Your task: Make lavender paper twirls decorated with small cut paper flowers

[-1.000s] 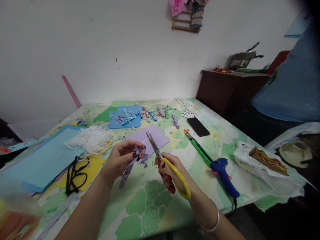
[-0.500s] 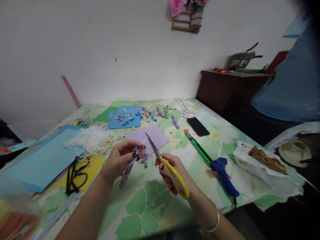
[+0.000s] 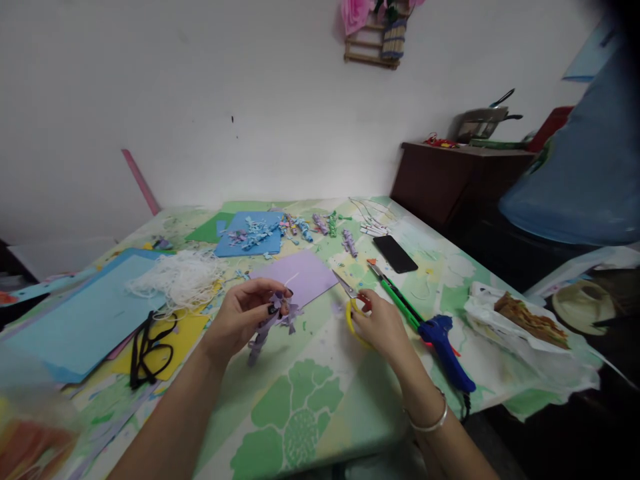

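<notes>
Pinched between the fingers of my left hand (image 3: 247,310) is a purple paper craft piece (image 3: 257,343) with frilly cut ends, hanging above the tablecloth. A short white string (image 3: 293,279) sticks up from its top. My right hand (image 3: 383,323) grips yellow-and-red-handled scissors (image 3: 345,285), whose blades point up and left, apart from the string. Behind the two hands lies a sheet of purple paper (image 3: 305,273). Part of the craft piece is hidden by my left fingers.
White string (image 3: 177,280) is heaped on blue sheets (image 3: 95,320) at left, near black-framed glasses (image 3: 153,353). A phone (image 3: 395,253), green cutter (image 3: 403,300), blue glue gun (image 3: 447,350) and wrapped food (image 3: 530,320) lie at right. Finished-looking paper rolls (image 3: 350,243) sit farther back.
My right hand has moved right with the scissors, away from the string and lower to the table. My left hand stays almost in place with the purple piece.
</notes>
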